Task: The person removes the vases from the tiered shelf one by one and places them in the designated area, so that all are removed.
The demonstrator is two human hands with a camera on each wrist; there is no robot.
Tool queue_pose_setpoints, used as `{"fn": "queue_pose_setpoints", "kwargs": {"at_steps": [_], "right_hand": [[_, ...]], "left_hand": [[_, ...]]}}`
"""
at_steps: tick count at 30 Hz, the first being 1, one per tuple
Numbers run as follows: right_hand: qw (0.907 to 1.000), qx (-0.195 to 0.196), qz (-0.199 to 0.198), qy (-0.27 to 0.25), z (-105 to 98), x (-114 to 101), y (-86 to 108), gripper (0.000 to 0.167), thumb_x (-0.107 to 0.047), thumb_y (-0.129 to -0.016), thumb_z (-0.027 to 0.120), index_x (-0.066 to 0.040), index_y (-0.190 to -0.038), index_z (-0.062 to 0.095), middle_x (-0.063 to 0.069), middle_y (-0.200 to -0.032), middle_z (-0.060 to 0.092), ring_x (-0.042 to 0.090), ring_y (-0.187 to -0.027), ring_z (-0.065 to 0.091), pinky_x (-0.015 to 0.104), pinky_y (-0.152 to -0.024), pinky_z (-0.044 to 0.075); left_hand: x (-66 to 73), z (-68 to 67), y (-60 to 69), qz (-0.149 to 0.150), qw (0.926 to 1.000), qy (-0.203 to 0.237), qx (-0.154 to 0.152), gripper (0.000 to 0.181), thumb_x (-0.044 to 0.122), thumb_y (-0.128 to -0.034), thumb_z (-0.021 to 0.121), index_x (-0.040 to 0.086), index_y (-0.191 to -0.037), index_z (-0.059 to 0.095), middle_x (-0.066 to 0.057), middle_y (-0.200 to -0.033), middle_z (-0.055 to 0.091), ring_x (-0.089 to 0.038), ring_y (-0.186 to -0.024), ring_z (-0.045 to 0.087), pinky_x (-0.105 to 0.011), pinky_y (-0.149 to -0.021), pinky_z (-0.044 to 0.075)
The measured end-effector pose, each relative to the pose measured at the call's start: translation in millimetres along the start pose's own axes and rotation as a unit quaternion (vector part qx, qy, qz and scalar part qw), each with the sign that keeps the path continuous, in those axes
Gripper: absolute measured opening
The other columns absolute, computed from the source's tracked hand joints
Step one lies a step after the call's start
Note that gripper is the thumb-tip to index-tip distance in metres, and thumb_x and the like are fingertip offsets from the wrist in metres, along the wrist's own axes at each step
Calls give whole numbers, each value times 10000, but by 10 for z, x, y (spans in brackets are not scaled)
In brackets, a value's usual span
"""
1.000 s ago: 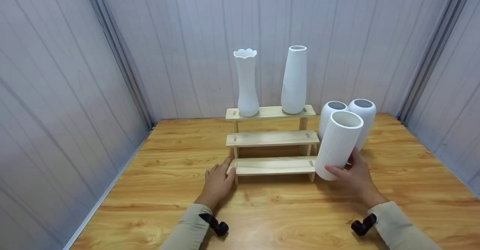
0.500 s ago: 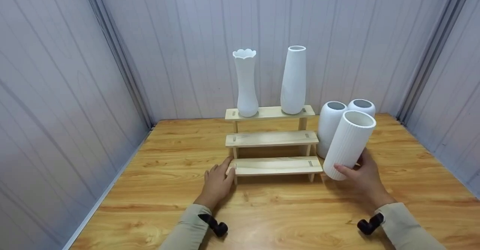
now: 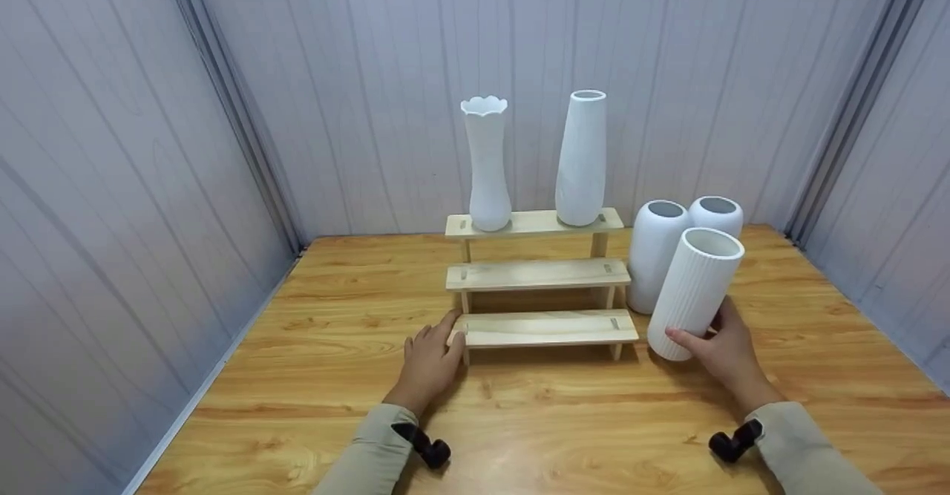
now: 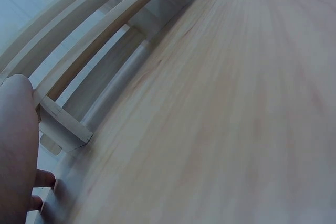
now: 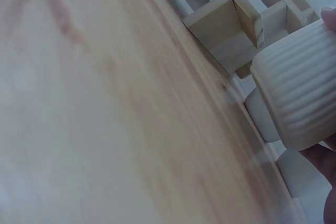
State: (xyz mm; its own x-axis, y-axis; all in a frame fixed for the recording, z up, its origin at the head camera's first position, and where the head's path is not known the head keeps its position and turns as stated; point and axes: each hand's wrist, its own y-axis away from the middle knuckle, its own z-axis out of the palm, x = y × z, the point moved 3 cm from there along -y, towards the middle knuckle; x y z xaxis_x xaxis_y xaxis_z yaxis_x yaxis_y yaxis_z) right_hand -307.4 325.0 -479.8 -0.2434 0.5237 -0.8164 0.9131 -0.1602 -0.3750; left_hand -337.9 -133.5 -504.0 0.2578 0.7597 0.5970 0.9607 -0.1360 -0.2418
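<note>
In the head view my right hand grips a white ribbed cylindrical vase low on its body, thumb in front. The vase tilts to the right, and in the right wrist view its ribbed base is held off the table. My left hand rests at the left end of the lowest step of a three-step wooden display stand, touching it. In the left wrist view, fingertips of that hand reach the table beside the stand's leg.
On the top step stand a scallop-rimmed white vase and a tall tapered white vase. Two rounded white vases stand on the table right of the stand, behind the ribbed one. Pale panel walls enclose the wooden table.
The ribbed vase has shifted right, away from the stand's right end, and slightly lower, with my right hand holding it. My left hand stays in place.
</note>
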Motion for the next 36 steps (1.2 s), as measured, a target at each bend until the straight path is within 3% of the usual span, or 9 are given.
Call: {"fn": "queue_pose_setpoints", "kwargs": {"at_steps": [2, 7, 10, 18, 25, 36], "right_hand": [[10000, -26, 34, 9, 3, 11, -5, 880, -255, -843, 843, 2, -1510, 329, 221, -1394, 516, 235, -1207, 510, 141, -882, 425], [9999, -132, 69, -40, 17, 31, -12, 919, -264, -839, 847, 20, -1519, 298, 263, -1413, 484, 361, -1268, 495, 446, -1009, 437], [9998, -174, 85, -42, 39, 52, -20, 920, -255, -831, 853, 37, -1507, 302, 282, -1404, 484, 391, -1271, 495, 547, -1022, 416], [9998, -183, -29, 46, 146, 104, -81, 909, -232, -803, 875, 57, -1479, 341, 292, -1377, 507, 402, -1252, 515, 549, -1005, 430], [9992, -246, 67, -324, 263, 96, -157, 993, -226, -821, 860, 53, -1538, 232, 306, -1445, 417, 430, -1314, 440, 568, -1052, 389], [9991, -214, 44, -371, 317, 65, -194, 1012, -230, -826, 855, 54, -1549, 206, 314, -1472, 386, 441, -1336, 419, 586, -1075, 377]], "left_hand": [[1, -4, 0, -8, 10000, 10, 10, 512, 434, -1077, 360, 234, -1542, 436, -71, -1503, 519, -468, -1415, 366, -737, -1122, 103], [-5, -5, 6, -47, 10000, 50, -5, 516, 446, -1078, 361, 238, -1545, 433, -66, -1509, 513, -464, -1418, 364, -736, -1126, 93], [-9, 3, 4, -79, 10000, 18, 8, 513, 443, -1076, 366, 240, -1541, 439, -59, -1507, 516, -464, -1413, 371, -730, -1127, 101], [-15, 25, 2, -145, 9999, 58, -1, 509, 435, -1071, 374, 236, -1533, 451, -52, -1504, 521, -475, -1413, 363, -723, -1134, 96], [-8, 12, 23, -114, 9998, 147, -44, 504, 424, -1079, 378, 241, -1544, 436, -46, -1493, 534, -474, -1429, 339, -732, -1131, 70], [13, -6, 0, -95, 9999, 84, 2, 499, 408, -1077, 387, 230, -1540, 444, -57, -1504, 521, -480, -1420, 351, -733, -1129, 86]]}}
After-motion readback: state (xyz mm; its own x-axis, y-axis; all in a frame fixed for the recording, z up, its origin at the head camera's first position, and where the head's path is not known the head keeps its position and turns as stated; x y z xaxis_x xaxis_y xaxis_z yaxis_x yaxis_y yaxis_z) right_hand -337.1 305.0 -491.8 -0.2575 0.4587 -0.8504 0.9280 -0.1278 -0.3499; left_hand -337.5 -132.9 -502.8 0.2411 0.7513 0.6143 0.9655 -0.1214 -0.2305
